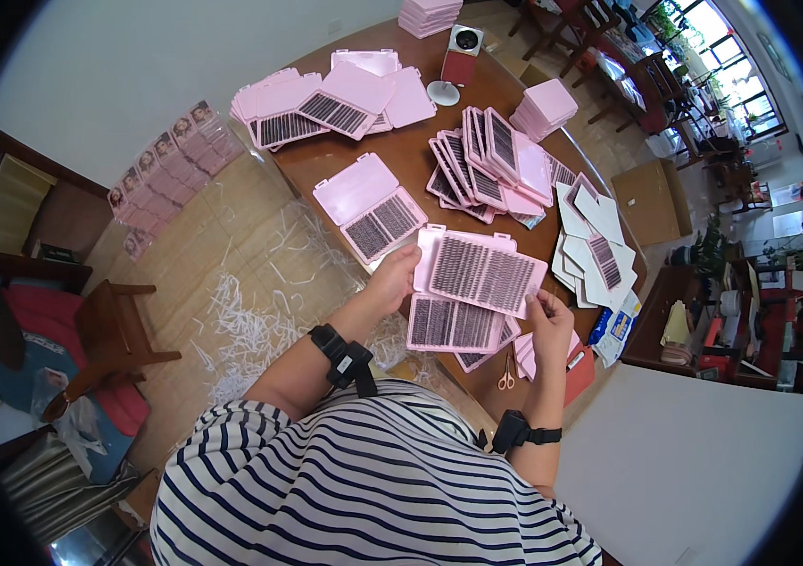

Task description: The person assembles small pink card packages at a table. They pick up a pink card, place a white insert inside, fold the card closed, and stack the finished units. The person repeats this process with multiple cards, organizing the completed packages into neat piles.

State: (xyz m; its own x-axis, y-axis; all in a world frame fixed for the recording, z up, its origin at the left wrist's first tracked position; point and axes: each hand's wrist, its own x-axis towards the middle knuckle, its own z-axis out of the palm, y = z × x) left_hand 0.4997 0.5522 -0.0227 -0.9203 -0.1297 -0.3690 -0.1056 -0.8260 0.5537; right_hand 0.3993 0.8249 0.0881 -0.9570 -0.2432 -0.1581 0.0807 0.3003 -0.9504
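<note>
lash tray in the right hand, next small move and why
Perhaps square the lash tray with the pink lid behind it: it slants past the lid's right edge, the right hand pinches the tray's corner, and the left hand grips the lid.

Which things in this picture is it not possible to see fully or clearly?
Head view:
Open case's lid: partly covered by the lash tray above it.
Farthest pink stack: cut off by the upper edge.
Single lashes: too small to count.
</note>
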